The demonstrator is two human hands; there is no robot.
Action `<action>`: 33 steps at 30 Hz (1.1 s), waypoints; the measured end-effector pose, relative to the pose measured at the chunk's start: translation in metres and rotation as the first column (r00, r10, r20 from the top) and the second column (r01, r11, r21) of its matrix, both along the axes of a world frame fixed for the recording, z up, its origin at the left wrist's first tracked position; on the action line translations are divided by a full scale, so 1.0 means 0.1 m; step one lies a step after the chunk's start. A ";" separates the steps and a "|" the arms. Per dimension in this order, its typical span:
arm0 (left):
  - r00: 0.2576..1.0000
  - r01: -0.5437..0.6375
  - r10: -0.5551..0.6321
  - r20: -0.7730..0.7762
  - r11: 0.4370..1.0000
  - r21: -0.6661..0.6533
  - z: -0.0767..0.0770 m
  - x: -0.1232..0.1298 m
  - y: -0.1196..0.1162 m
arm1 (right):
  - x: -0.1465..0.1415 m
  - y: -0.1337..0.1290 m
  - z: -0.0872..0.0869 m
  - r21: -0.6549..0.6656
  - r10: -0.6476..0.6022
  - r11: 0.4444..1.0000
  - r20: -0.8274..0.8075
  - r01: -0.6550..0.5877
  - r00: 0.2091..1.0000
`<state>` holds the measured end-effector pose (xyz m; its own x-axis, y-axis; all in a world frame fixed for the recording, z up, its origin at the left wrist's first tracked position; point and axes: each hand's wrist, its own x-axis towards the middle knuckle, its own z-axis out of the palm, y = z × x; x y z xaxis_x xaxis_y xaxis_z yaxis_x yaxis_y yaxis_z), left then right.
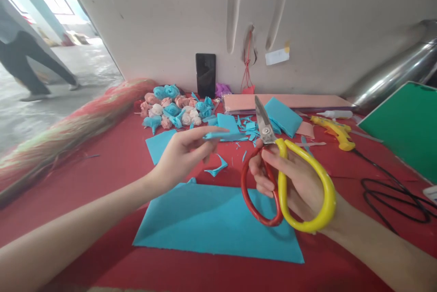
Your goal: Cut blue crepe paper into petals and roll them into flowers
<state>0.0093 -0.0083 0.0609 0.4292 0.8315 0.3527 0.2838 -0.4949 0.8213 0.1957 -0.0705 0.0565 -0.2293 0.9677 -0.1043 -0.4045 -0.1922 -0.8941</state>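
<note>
My left hand (pixel 184 155) pinches a small folded blue piece (pixel 221 135) between thumb and fingers. In my right hand (pixel 290 178) is a pair of scissors (pixel 324 205) with one red and one yellow handle, the blades pointing up and seemingly closed. Below both hands a large blue sheet (pixel 218 223) lies on the red table (pixel 102 219). A curved blue offcut (pixel 217 166) rests just beyond the sheet. Behind my left hand lies a smaller blue sheet (pixel 157 144), and blue scraps (pixel 251 125) are scattered near the scissor tips.
Blue, pink and white flowers (pixel 174 109) are heaped at the back left, beside a phone (pixel 205 74). At the right are a folded blue stack (pixel 282 116), a yellow glue gun (pixel 336 132) with black cable, and a green board (pixel 406 128). A person (pixel 27 55) stands far left.
</note>
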 end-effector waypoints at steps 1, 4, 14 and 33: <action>0.999 -0.008 0.012 -0.038 0.994 0.105 0.00 0.00 -0.01 | 0.00 0.00 0.00 0.021 -0.013 1.000 -0.004 0.013 1.000; 0.993 0.041 0.008 -0.117 0.909 0.414 -0.02 -0.02 -0.07 | 0.00 -0.02 0.01 0.062 -0.068 0.996 0.017 0.067 0.998; 0.979 0.133 -0.121 0.167 0.989 -0.062 0.02 0.07 -0.23 | 0.05 -0.09 0.11 0.176 -0.266 0.960 0.325 0.218 0.908; 0.970 0.224 -0.128 0.206 0.797 -0.561 0.03 0.12 -0.24 | 0.14 0.00 0.02 0.180 -0.166 0.976 0.246 0.123 0.955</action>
